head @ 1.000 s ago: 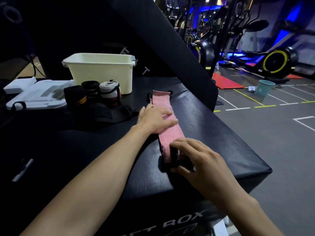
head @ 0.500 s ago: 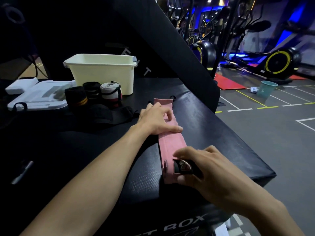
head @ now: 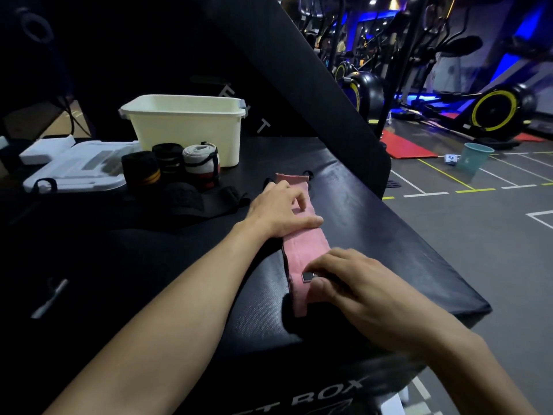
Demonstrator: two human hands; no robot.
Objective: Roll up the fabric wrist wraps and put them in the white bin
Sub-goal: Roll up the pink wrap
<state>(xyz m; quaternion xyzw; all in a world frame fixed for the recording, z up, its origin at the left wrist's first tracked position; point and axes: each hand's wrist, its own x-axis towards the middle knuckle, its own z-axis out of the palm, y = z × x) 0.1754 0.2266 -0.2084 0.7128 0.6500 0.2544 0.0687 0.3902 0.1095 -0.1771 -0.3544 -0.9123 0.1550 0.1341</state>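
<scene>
A black padded box (head: 374,223) carries a white bin (head: 185,127) at its far left. A pink wrist wrap (head: 302,244) lies flat, its long axis running away from the person. The left hand (head: 278,209) presses its far half with flat fingers. The right hand (head: 359,283), nearer, pinches the near end, likely where rolling begins.
</scene>
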